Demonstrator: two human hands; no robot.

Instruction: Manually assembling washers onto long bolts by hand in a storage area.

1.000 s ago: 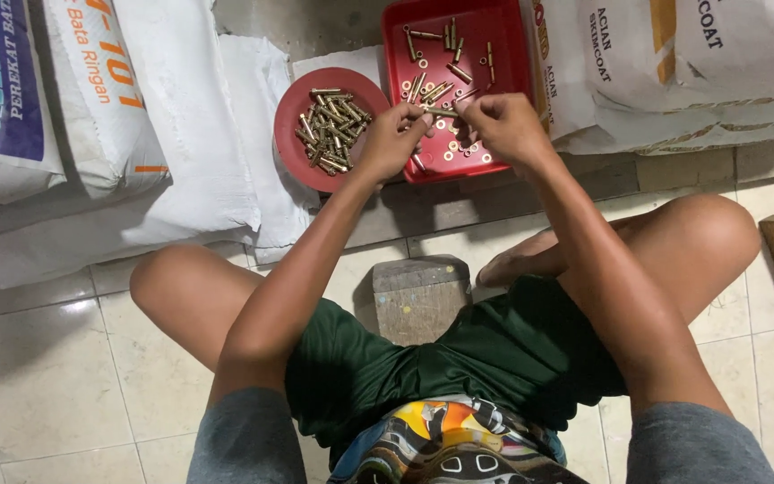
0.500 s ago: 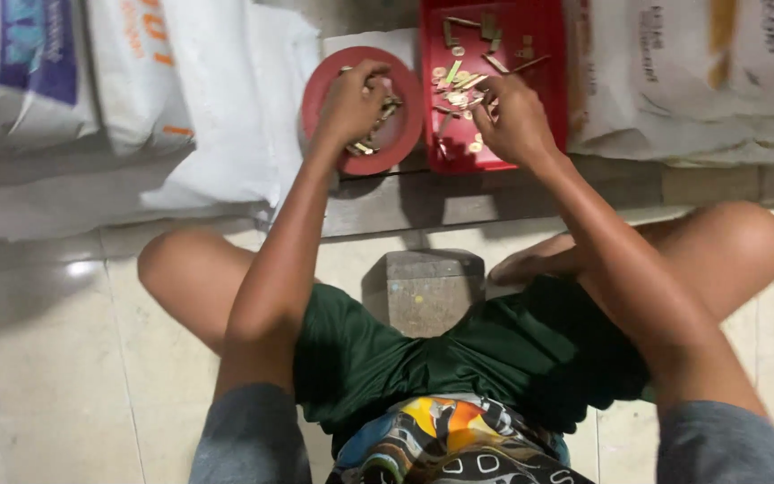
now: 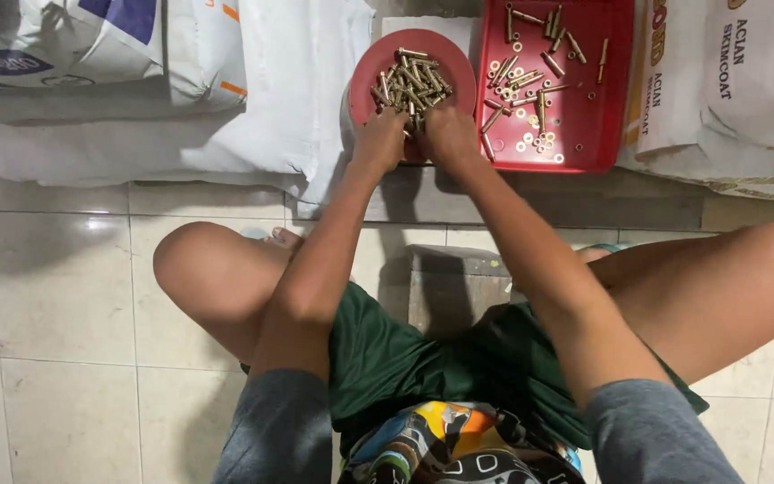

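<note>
A round red bowl (image 3: 459, 56) holds a heap of brass-coloured bolts (image 3: 409, 82). Beside it on the right is a red rectangular tray (image 3: 589, 112) with scattered bolts, nuts and washers (image 3: 530, 81). My left hand (image 3: 380, 139) rests at the near rim of the bowl, its fingers curled among the bolts. My right hand (image 3: 448, 136) is right next to it, also at the bowl's near edge, with the fingertips tucked in the heap. What either hand pinches is hidden by the fingers.
Large white sacks (image 3: 253, 81) lie to the left, and more sacks (image 3: 727, 90) to the right of the tray. A small grey block (image 3: 450, 287) stands on the tiled floor (image 3: 64, 296) between my bent legs.
My right hand has left the red tray and come over to the bowl beside my left hand. The view has shifted slightly.
</note>
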